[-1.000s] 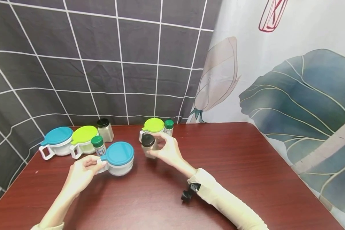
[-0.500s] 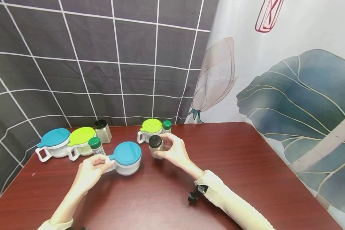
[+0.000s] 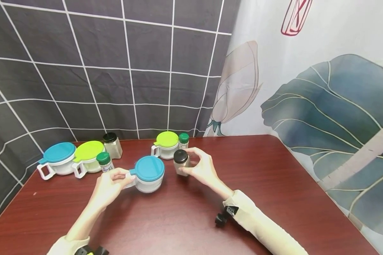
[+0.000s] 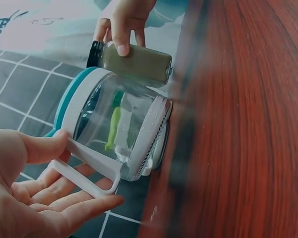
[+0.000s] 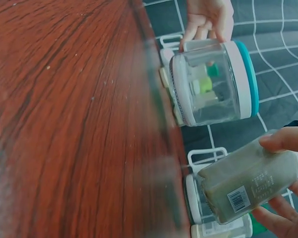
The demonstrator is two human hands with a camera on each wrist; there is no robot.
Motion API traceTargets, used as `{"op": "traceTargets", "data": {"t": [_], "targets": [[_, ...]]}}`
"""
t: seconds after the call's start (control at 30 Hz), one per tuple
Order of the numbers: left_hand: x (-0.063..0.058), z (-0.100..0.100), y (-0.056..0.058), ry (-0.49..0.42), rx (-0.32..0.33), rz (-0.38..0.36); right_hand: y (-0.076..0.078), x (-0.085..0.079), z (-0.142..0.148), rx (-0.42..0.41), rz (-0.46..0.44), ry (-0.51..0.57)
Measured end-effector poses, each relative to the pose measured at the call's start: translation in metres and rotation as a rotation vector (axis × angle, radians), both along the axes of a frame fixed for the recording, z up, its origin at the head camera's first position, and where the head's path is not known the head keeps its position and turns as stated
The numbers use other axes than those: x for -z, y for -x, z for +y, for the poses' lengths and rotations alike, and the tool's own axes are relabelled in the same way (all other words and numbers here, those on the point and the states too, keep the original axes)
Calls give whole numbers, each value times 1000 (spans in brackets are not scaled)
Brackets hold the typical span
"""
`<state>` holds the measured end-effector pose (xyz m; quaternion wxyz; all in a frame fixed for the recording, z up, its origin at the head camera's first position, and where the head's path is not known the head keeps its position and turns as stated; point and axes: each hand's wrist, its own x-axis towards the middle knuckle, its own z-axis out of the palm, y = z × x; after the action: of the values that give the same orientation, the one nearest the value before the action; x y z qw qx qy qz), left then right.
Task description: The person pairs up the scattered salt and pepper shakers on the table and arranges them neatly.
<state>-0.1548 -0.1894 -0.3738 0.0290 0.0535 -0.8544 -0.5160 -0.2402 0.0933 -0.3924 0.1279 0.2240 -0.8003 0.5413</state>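
Observation:
My left hand (image 3: 110, 187) pinches the white handle of a clear glass jar (image 4: 114, 124) with a blue lid (image 3: 150, 168), held upright close over the table. Thumb and fingers are on either side of the handle in the left wrist view. To its right, my right hand (image 3: 205, 170) grips a square spice jar (image 5: 251, 181) with a black lid (image 3: 180, 156). Greyish powder fills it, and a barcode label shows low on one side. The two jars stand a small gap apart in the head view.
At the left are a blue-lidded jar (image 3: 60, 153), a lime-lidded jar (image 3: 89, 151), a green-capped shaker (image 3: 104, 161) and another black-lidded spice jar (image 3: 112, 146). Behind my right hand stand a lime-lidded jar (image 3: 166, 140) and a green-capped shaker (image 3: 183, 139), near the back edge of the table (image 3: 274, 184).
Both hands have moved to the right, carrying the blue-lidded jar and the black-lidded spice jar along together. Their grips look the same. The head view has turned slightly to the right.

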Motion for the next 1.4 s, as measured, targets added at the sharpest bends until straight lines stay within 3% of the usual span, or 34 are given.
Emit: {"op": "traceTargets", "data": {"t": [0.23, 0.6, 0.87, 1.1, 1.4], "targets": [[3, 10, 7, -23, 11, 5, 3, 4, 11, 22, -1, -7], [5, 25, 17, -111, 3, 11, 3, 4, 24, 60, -94, 56], [10, 35, 23, -108, -5, 21, -18, -24, 32, 52, -115, 61], [12, 44, 30, -66, -10, 34, -15, -24, 40, 68, -128, 61], [14, 62, 40, -142, 10, 37, -8, -23, 55, 81, -127, 57]]}}
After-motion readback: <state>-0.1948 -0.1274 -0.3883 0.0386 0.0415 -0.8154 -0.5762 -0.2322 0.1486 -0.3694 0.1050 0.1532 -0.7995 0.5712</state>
